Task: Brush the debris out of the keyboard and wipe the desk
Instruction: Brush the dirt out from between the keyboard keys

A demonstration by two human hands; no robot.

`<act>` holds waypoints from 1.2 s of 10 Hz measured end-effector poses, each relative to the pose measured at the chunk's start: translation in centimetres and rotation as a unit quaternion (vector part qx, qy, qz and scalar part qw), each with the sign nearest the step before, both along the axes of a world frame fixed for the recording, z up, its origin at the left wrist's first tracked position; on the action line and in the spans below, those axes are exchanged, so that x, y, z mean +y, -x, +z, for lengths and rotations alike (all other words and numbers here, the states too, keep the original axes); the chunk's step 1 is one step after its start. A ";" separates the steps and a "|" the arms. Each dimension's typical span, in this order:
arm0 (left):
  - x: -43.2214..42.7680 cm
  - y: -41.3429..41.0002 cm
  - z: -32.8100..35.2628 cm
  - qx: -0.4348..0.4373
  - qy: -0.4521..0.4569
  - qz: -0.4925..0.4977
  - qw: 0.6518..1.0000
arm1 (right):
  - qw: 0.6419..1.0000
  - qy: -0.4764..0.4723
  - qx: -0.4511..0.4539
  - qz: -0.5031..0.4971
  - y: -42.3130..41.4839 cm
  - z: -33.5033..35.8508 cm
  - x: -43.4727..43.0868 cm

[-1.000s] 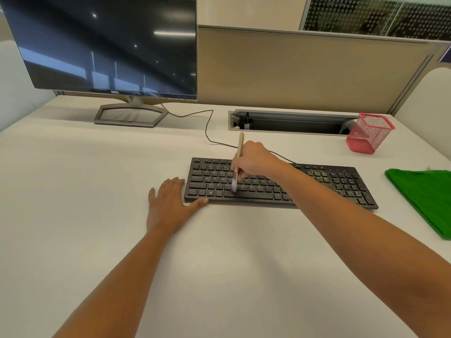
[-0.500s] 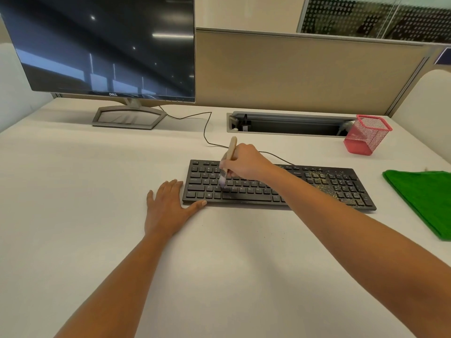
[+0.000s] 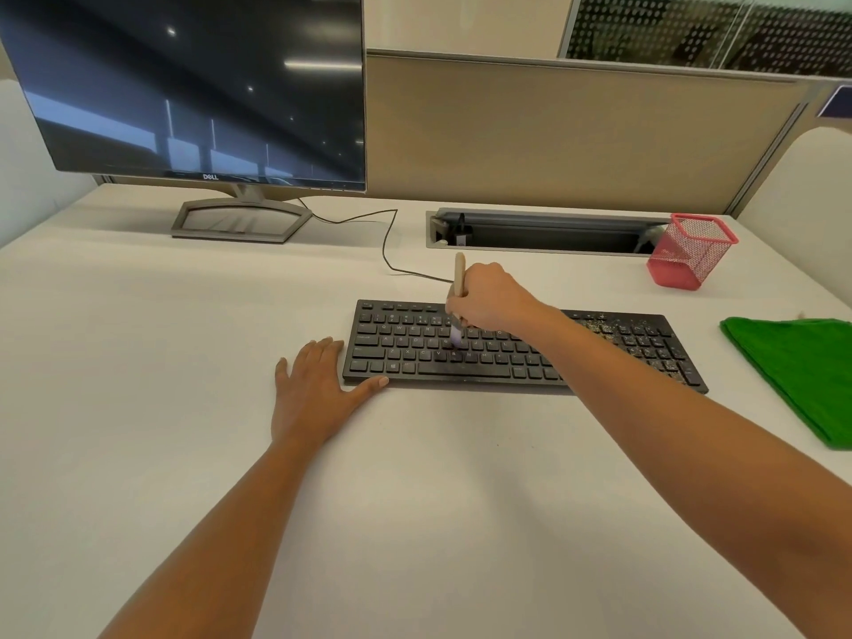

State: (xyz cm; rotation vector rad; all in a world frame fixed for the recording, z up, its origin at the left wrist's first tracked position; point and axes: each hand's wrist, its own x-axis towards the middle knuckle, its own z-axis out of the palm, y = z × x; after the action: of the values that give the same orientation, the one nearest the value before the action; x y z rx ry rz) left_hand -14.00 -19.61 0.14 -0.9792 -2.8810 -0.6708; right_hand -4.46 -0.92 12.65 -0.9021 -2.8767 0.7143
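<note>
Brushing the keyboard (image 3: 521, 348) mid-desk.
My right hand (image 3: 488, 295) pinches the brush (image 3: 458, 292), bristles down on the middle keys — my left hand (image 3: 318, 389) lies flat, thumb against the near edge, likely steadying it; debris (image 3: 613, 327) waits rightward.

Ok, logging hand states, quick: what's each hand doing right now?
Left hand: open, flat on the desk beside the keyboard.
Right hand: grips the brush, bristles on the keyboard.
</note>
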 end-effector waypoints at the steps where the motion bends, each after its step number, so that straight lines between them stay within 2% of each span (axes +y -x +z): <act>1: 0.0 0.0 0.0 0.001 0.002 0.000 1.000 | 0.998 0.051 0.028 -0.017 0.0 -0.8 -0.3; 3: 0.0 -0.1 0.1 0.001 0.009 0.001 1.000 | 0.994 0.111 -0.022 -0.004 -0.6 -1.3 -1.0; 6: 0.0 -0.2 0.2 0.000 0.007 -0.001 1.000 | 0.988 0.115 0.072 -0.074 0.0 -1.3 0.3; 8: 0.0 0.0 0.0 0.006 0.000 -0.001 1.000 | 0.991 0.132 -0.006 -0.031 -0.5 -1.6 -0.5; 9: 0.0 0.0 0.0 0.005 -0.002 -0.001 1.000 | 0.991 0.132 -0.011 -0.030 -0.4 -1.1 -0.4; 11: 0.0 0.0 -0.1 0.005 -0.001 -0.001 1.000 | 0.986 0.121 0.077 -0.081 0.2 -1.5 0.2; 12: 0.0 0.1 -0.1 0.004 0.000 -0.001 1.000 | 0.988 0.124 0.059 -0.065 0.0 -1.9 -0.3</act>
State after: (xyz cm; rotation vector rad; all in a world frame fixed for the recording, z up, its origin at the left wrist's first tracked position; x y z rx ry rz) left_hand -14.09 -19.65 0.02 -0.9832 -2.8737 -0.6658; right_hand -4.44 -1.24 10.76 -1.0251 -2.6372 1.0889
